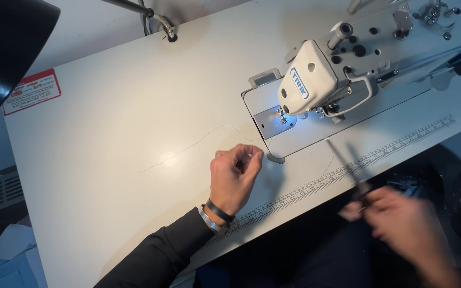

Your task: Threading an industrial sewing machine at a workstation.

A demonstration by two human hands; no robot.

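A: Head view, what's unclear?
B: Right hand [409, 224] at 4 o'clock is blurred; grip unreadable, dark thin tool [348, 165] maybe.
A: Thread?
B: Left hand [234, 178] fingertips pinched on thin thread [198, 141], trailing toward 10 o'clock across white table [108, 133], beside sewing machine [321, 80].

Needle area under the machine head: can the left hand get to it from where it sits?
Probably yes. The left hand rests on the table, fingers pinched, just beside the needle plate; nothing lies between them but a thin loose thread.
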